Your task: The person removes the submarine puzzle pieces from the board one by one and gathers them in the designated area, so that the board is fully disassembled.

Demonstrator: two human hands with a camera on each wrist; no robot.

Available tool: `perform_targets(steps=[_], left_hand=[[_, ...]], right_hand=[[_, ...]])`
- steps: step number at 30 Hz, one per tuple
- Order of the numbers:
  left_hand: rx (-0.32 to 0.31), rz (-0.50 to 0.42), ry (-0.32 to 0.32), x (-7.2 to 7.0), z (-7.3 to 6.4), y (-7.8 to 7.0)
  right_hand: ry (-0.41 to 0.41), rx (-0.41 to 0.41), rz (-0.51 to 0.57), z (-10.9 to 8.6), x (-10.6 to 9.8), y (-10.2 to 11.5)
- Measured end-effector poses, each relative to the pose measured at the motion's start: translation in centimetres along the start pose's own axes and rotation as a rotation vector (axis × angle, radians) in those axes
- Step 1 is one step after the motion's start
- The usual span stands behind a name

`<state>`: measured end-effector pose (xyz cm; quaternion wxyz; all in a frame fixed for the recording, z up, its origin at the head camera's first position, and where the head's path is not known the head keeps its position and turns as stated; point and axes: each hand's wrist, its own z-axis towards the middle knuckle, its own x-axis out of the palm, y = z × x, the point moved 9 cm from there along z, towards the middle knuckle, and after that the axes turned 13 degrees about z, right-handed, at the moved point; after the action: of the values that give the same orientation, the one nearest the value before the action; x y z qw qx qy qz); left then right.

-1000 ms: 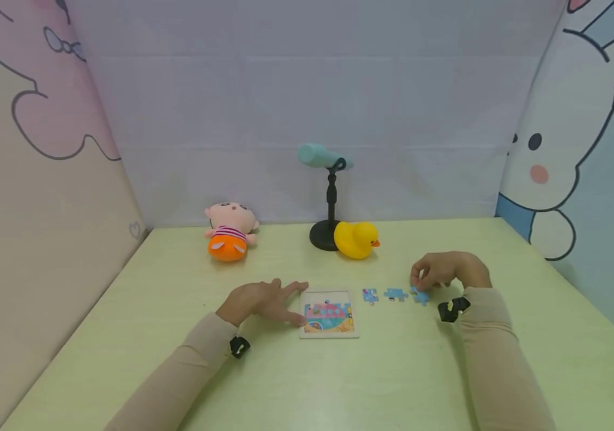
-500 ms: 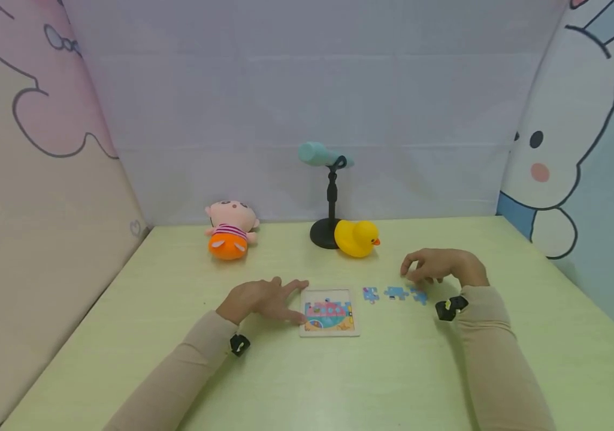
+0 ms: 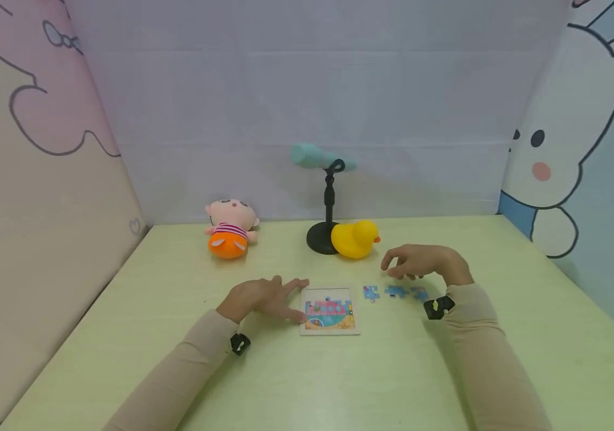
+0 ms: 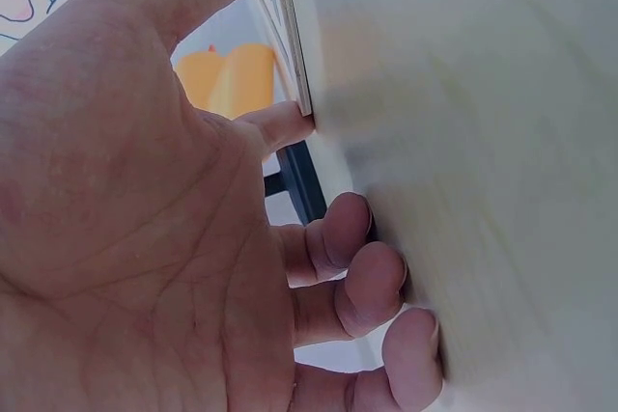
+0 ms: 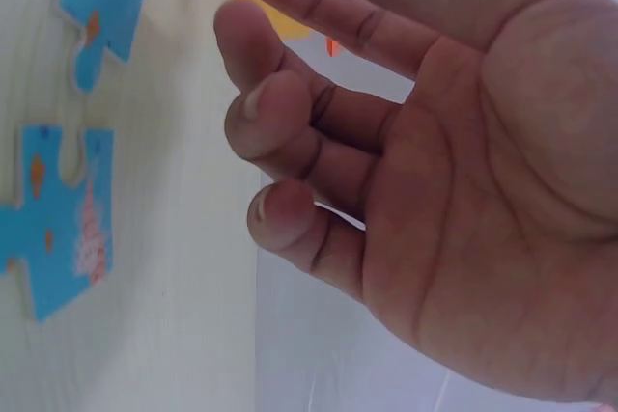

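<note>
A jigsaw puzzle in a white tray [image 3: 330, 294] lies flat on the table, its lower part filled with pink, teal and sandy pieces. My left hand [image 3: 263, 299] rests at the tray's left side, thumb and index finger spread along that edge; in the left wrist view the index fingertip [image 4: 290, 124] touches the edge. To the right lie three loose blue puzzle pieces: a left one [image 3: 371, 293], a middle one [image 3: 395, 291] and a right one [image 3: 420, 293]. My right hand [image 3: 420, 261] hovers above and behind them, fingers loosely bent, holding nothing. Its wrist view shows two blue pieces below the palm.
Toward the back of the table a yellow rubber duck [image 3: 354, 239] sits against the black round base of a stand [image 3: 330, 197] bearing a mint-green cylinder [image 3: 314, 157]. A plush doll [image 3: 229, 230] in orange trousers lies at the back left. A pale curtain hangs behind.
My right hand has let go of the right puzzle piece, lifted, and moved leftward over the middle one. My left hand has stayed at the tray.
</note>
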<state>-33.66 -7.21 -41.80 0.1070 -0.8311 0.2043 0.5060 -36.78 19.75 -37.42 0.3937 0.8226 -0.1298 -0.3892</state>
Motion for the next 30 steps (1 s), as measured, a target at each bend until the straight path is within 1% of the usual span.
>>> perform_targets(steps=[7,13,15,21,23,30], left_hand=[[-0.008,-0.003,0.004,-0.1,0.1,0.0],[-0.004,0.002,0.011,-0.1,0.1,0.1],[0.002,0.004,0.007,-0.1,0.1,0.1],[-0.001,-0.007,0.002,-0.2,0.1,0.0],[-0.004,-0.01,0.001,-0.2,0.2,0.0],[-0.017,0.0,0.01,0.0,0.2,0.2]], right_hand=[[0.018,-0.004,-0.015,0.6,1.0,1.4],[0.039,-0.045,-0.038,1.1,1.8,2.7],[0.037,-0.058,-0.064,1.3,2.0,3.1],[-0.004,-0.048,-0.127,1.9,2.2,3.9],[-0.011,-0.064,-0.149,2.2,2.4,4.2],[-0.024,-0.159,-0.204,2.6,3.4,6.1]])
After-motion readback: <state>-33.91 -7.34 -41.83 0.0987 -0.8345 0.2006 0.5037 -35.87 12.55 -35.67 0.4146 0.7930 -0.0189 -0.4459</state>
